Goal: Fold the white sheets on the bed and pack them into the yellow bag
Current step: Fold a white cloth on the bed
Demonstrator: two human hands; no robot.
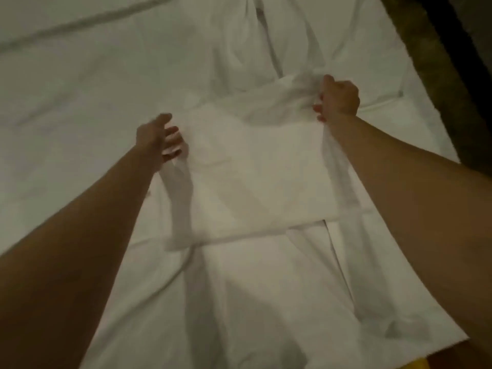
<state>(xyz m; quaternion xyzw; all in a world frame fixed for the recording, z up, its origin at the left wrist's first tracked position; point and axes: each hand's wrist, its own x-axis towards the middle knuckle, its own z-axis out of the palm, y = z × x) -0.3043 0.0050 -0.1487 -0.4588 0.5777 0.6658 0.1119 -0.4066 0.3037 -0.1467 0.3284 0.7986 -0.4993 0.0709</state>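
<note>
A white sheet [255, 171] lies partly folded into a rectangular panel in the middle of the bed. My right hand [339, 98] grips the panel's far right corner, fingers curled into bunched cloth. My left hand [159, 137] is at the panel's left edge with fingers spread; the picture is blurred there, and the fingertips seem to hold the cloth's edge. The rest of the sheet runs on toward me and away toward the head of the bed. A small yellow patch [372, 364] shows at the bottom edge; it may be the bag.
The bed's white cover [80, 102] spreads wide to the left and far side, with a long seam [87, 21] across the top left. The bed's right edge [436, 123] borders a dark floor [458, 62].
</note>
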